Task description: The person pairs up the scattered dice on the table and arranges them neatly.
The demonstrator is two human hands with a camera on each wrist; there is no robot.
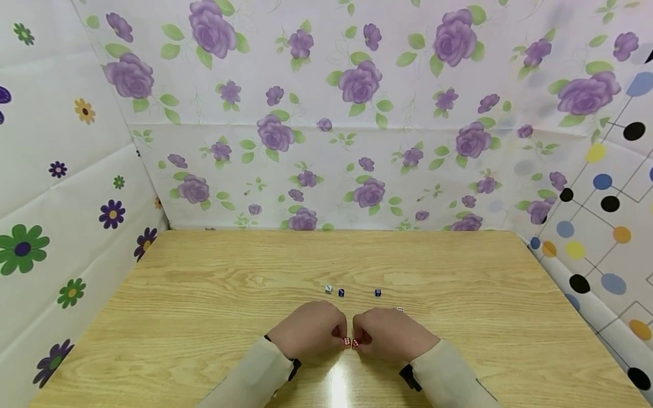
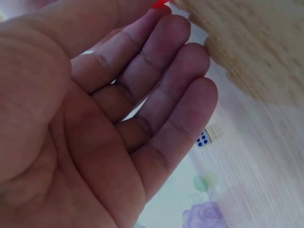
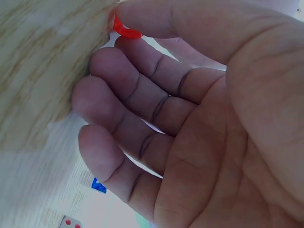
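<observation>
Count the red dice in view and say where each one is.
2. One red die is pinched in the left hand; the second red die is pinched in the right hand, close to the first. More could be hidden behind the hands.

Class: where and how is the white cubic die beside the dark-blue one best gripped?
Probably pinch the small white cubic die by its near and far faces, from above: it sits flat on the wooden tabletop, and the dark-blue cubic die stands close on its right. The left hand is nearest.
</observation>
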